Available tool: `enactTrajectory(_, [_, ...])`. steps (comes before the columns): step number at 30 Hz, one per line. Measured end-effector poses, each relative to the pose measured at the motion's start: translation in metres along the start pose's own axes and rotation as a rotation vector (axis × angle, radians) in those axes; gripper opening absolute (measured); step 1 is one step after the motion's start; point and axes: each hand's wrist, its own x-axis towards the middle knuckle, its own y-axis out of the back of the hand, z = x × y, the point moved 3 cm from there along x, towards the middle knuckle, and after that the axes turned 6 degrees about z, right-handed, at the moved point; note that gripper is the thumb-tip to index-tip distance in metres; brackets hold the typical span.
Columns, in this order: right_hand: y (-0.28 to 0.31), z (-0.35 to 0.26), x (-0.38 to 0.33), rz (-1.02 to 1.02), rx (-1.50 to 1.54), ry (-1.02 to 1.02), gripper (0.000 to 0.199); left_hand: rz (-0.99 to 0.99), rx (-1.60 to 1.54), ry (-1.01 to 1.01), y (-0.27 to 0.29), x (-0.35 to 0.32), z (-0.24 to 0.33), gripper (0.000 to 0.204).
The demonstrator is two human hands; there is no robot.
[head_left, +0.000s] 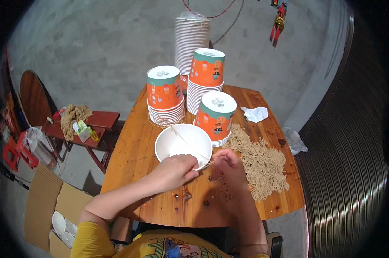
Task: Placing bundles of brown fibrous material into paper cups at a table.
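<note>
A white paper bucket [166, 144] sits with its mouth facing up and toward me, at the near middle of the wooden table. My left hand [177, 170] is closed on its near rim. A thin tan string [182, 138] runs from the far rim across the mouth to the near right rim. There my right hand [229, 165] pinches the string, fingers together. Right of that hand lies a heap of cut tan strings [263, 165]. Just behind the bucket stands a short upside-down stack of orange and green paper buckets [213, 124].
Two more upside-down bucket stacks [164, 92] [207, 71] stand farther back, with a tall white stack [191, 41] behind. Crumpled tissue [255, 114] lies at the table's right. A red bench [108, 119] holds more strings [74, 118]; an open carton [67, 195] is at lower left.
</note>
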Motion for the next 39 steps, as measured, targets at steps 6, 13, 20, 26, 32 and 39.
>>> enactTrajectory(6, [-0.012,-0.018,0.005,-0.048,-0.357,0.347,0.011,0.034,0.034,-0.076,0.013,-0.010,-0.011,0.013])
enactTrajectory(13, [-0.021,-0.029,-0.001,-0.115,-0.847,0.681,0.008,0.071,0.060,-0.065,0.013,-0.015,-0.014,0.013])
enactTrajectory(20, [-0.036,-0.030,-0.007,-0.037,-0.780,0.584,0.011,0.198,0.065,-0.113,-0.002,-0.010,-0.004,0.029])
enactTrajectory(26, [-0.038,-0.033,-0.011,-0.035,-0.960,0.624,0.014,0.289,0.141,-0.149,-0.009,-0.011,-0.009,0.014])
enactTrajectory(32, [-0.031,-0.045,-0.009,-0.175,-0.983,0.609,0.009,0.362,0.214,-0.194,-0.001,-0.017,-0.020,0.011])
enactTrajectory(39, [-0.051,-0.062,-0.007,-0.253,-0.917,0.718,0.025,0.356,-0.159,-0.022,0.005,-0.015,-0.009,0.015])
